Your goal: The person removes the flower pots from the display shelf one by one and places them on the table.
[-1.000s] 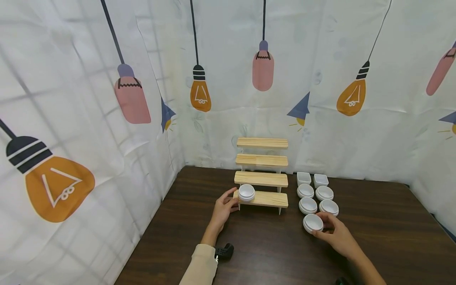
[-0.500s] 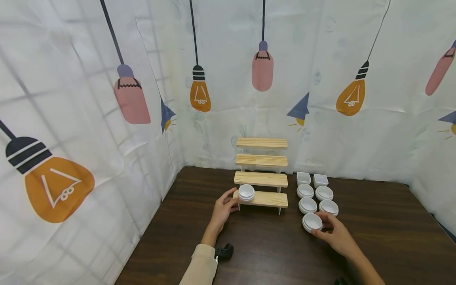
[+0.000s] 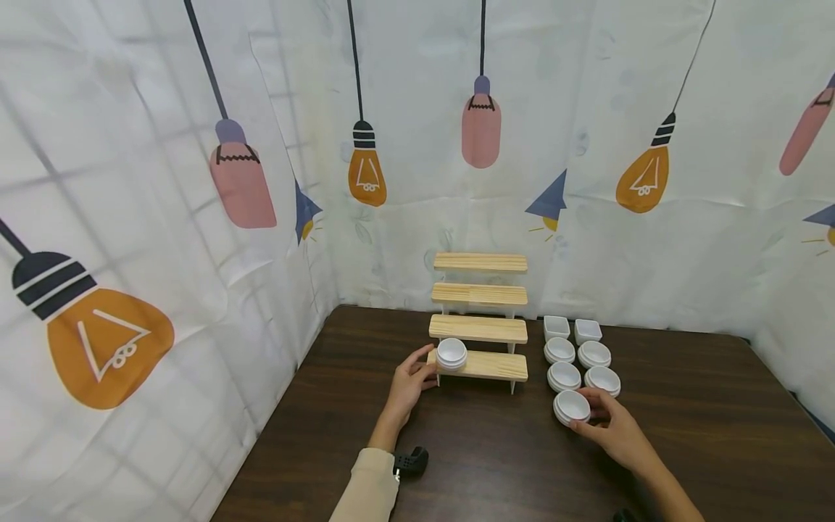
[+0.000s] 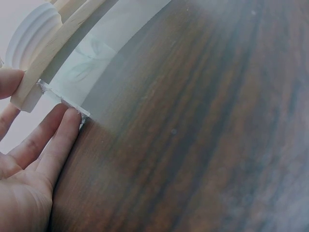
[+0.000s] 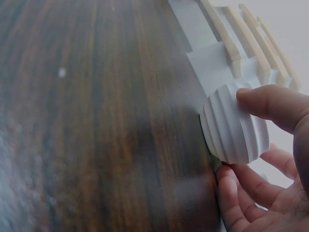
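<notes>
At the left, the left hand [image 3: 409, 384] rests on the dark wooden counter [image 3: 496, 457] against the left end of the stepped wooden rack [image 3: 480, 319]. The head view shows only that it touches the lowest step; the left wrist view shows more: the thumb lies on the end of the plank while straight fingers [image 4: 60, 140] touch the white foot beneath it, spread slightly apart and clamped on nothing. A white ribbed dish [image 3: 451, 353] sits on that lowest step, just above the hand.

To the right of the rack, white dishes [image 3: 580, 353] stand in two rows on the counter. The right hand [image 3: 609, 428] holds the nearest round dish [image 3: 572, 407], which rests on the counter at the front of the rows. The right wrist view shows the grip: thumb [image 5: 273, 104] on the ribbed side, fingers curled beneath, pinching the dish.
</notes>
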### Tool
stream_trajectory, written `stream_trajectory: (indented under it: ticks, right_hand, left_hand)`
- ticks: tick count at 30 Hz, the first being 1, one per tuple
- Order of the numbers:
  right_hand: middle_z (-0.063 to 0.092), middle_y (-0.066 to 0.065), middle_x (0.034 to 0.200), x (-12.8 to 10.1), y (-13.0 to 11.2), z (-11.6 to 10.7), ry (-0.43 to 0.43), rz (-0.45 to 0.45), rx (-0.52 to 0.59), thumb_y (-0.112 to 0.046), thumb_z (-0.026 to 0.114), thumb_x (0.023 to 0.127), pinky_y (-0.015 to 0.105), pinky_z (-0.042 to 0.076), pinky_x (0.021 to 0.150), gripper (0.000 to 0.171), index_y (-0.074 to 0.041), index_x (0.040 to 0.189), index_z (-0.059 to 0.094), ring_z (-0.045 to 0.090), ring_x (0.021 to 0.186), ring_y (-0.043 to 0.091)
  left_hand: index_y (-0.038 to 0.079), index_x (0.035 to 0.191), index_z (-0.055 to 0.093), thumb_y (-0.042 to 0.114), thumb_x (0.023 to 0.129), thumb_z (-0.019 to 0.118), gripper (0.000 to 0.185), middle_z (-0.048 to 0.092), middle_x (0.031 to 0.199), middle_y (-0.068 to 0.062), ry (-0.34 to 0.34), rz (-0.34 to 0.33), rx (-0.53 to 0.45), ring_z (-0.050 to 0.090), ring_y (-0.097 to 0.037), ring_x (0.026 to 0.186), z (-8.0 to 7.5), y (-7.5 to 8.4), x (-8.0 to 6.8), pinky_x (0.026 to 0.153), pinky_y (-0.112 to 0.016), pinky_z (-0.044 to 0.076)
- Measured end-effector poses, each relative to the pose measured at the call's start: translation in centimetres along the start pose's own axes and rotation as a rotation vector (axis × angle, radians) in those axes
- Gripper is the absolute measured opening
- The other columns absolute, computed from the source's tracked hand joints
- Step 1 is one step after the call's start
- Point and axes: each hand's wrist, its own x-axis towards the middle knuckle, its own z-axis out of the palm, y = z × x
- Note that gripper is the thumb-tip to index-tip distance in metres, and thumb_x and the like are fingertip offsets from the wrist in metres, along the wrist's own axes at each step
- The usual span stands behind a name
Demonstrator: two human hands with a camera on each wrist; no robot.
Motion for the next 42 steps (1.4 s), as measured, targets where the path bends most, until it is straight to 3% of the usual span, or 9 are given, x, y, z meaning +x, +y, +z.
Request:
stream_trajectory:
  ticks: [19, 24, 29, 32, 37, 42]
  right_hand:
    - [0.062, 0.023, 0.128, -0.3, -1.2, -0.9, -0.019, -0.026, 0.007, -0.015, 0.082, 0.087, 0.021, 0.053, 0.074, 0.058, 0.000, 0.135, 0.053, 0.060, 0.093, -0.001]
    - [0.063, 0.022, 0.129, -0.3, -2.3, -1.4, -0.010, -0.021, -0.049, -0.021, 0.082, 0.088, 0.021, 0.053, 0.075, 0.059, -0.002, 0.136, 0.052, 0.062, 0.098, 0.007]
    - [0.063, 0.019, 0.132, 0.0, -3.7, -1.7, 0.017, -0.028, -0.100, -0.026, 0.080, 0.091, 0.020, 0.053, 0.082, 0.059, -0.003, 0.138, 0.052, 0.063, 0.109, 0.026]
    - [0.064, 0.016, 0.130, 0.3, -4.7, -1.6, 0.041, -0.057, -0.098, -0.026, 0.079, 0.092, 0.022, 0.055, 0.084, 0.056, -0.004, 0.137, 0.053, 0.062, 0.111, 0.024]
    - [0.062, 0.019, 0.127, 1.0, -6.4, -0.6, 0.072, -0.131, 0.031, -0.015, 0.076, 0.093, 0.022, 0.056, 0.081, 0.051, -0.001, 0.136, 0.052, 0.062, 0.104, 0.010]
    - [0.061, 0.018, 0.129, 1.8, -8.4, 0.9, 0.050, -0.139, 0.138, -0.012, 0.073, 0.095, 0.021, 0.055, 0.085, 0.050, -0.001, 0.138, 0.050, 0.062, 0.107, 0.015]
  left_hand:
    - [0.009, 0.146, 0.056, 0.010, 0.100, 0.065, 0.047, 0.071, 0.105, -0.014, 0.011, 0.003, -0.008, 0.067, -0.041, 0.109, 0.0, -0.2, 0.1, 0.089, -0.041, 0.063]
    - [0.005, 0.148, 0.053, 0.010, 0.100, 0.064, 0.049, 0.071, 0.106, -0.016, 0.005, 0.010, -0.006, 0.066, -0.044, 0.111, -0.1, -0.2, 0.1, 0.089, -0.041, 0.063]
    - [0.003, 0.149, 0.051, 0.010, 0.100, 0.064, 0.051, 0.071, 0.108, -0.017, -0.001, 0.010, -0.008, 0.064, -0.048, 0.113, -0.1, -0.2, 0.0, 0.091, -0.045, 0.062]
    - [0.004, 0.149, 0.052, 0.010, 0.100, 0.064, 0.050, 0.071, 0.108, -0.017, 0.000, 0.008, -0.009, 0.064, -0.048, 0.114, -0.2, -0.2, -0.1, 0.092, -0.046, 0.061]
    - [0.007, 0.147, 0.055, 0.011, 0.101, 0.064, 0.048, 0.071, 0.108, -0.017, 0.003, 0.006, -0.008, 0.064, -0.047, 0.114, -0.2, -0.3, 0.0, 0.091, -0.043, 0.062]
    - [0.008, 0.147, 0.055, 0.011, 0.100, 0.064, 0.048, 0.071, 0.110, -0.020, 0.003, 0.004, -0.012, 0.065, -0.046, 0.113, -0.1, -0.2, -0.1, 0.088, -0.040, 0.063]
